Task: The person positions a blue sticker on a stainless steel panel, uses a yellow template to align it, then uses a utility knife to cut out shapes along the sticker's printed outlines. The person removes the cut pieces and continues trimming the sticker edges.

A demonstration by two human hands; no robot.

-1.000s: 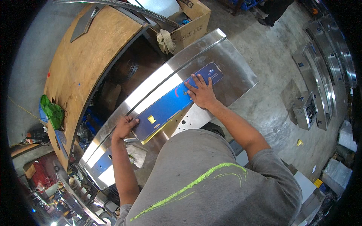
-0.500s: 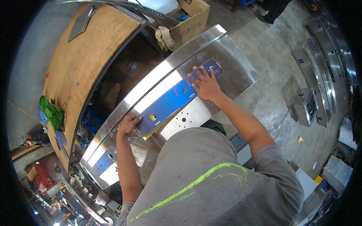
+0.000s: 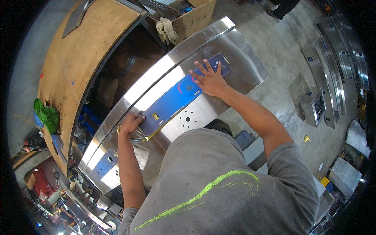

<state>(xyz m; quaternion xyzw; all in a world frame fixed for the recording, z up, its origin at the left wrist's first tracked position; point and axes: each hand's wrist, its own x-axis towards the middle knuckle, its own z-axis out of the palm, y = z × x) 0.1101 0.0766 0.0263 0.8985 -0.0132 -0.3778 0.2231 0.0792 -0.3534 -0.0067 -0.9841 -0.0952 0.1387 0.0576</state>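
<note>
A long blue panel (image 3: pixel 168 105) with rounded ends, cut-outs and red marks lies slantwise on a shiny stainless steel sheet part (image 3: pixel 246 64). My right hand (image 3: pixel 211 81) rests on its far right portion, palm down with fingers spread. At the near left end, my left hand (image 3: pixel 131 123) is closed, thumb and forefinger at the panel's edge; its other fingers are partly hidden. Yellow backing (image 3: pixel 150 136) peeks out beneath the panel's lower left edge. Below the panel, the steel has a round hole ringed by several smaller holes (image 3: pixel 188 119).
A wooden-topped table (image 3: pixel 94 43) with a green cloth (image 3: pixel 46 116) stands at left. Behind the steel part is a cardboard box (image 3: pixel 196 21) with a pale glove-like cloth (image 3: pixel 167 30). Several steel parts (image 3: pixel 313 105) lie on the floor at right. A person's leg (image 3: pixel 284 8) shows at the top.
The whole view has shifted a little, so the scene sits slightly higher and further left. Both hands stay on the blue panel, with the right fingers spread slightly wider.
</note>
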